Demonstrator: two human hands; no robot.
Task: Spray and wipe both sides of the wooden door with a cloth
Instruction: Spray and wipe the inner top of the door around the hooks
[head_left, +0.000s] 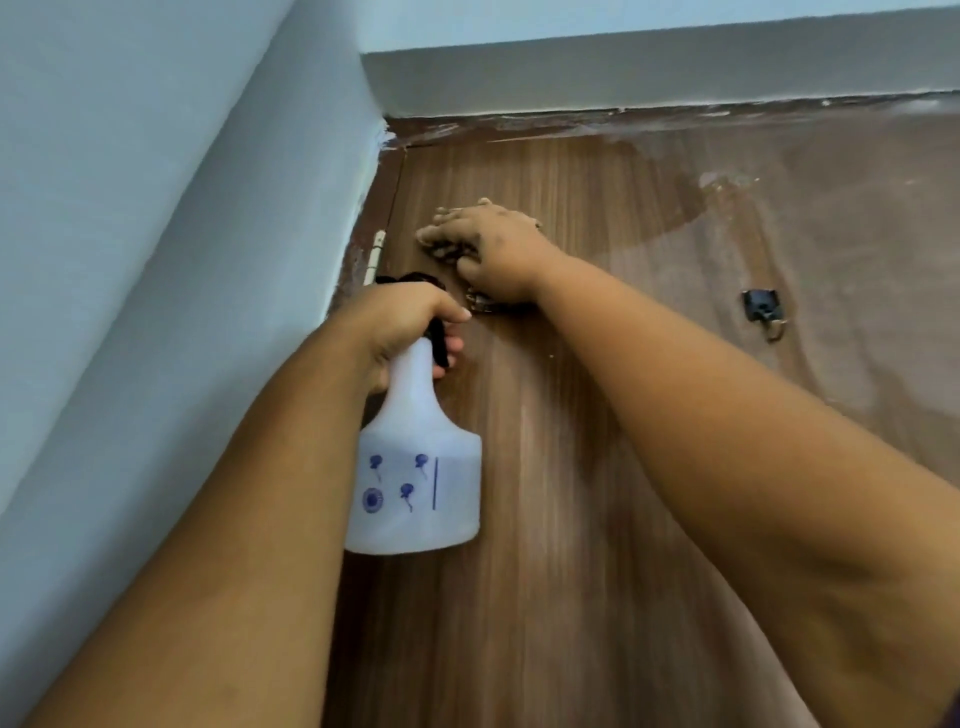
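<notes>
The brown wooden door (597, 415) fills the middle and right of the head view. My left hand (402, 325) grips the black trigger head of a white spray bottle (415, 467) with blue marks, held upright close to the door. My right hand (493, 249) lies flat against the upper left part of the door, pressing a dark patterned cloth (480, 303) that is mostly hidden under the palm and fingers. A dusty whitish film covers the door's upper right area.
A pale blue wall (156, 234) runs along the left, meeting the door frame at a hinge (375, 257). A small black hook (762, 306) is fixed on the door to the right. The wall above the frame (623, 73) is white.
</notes>
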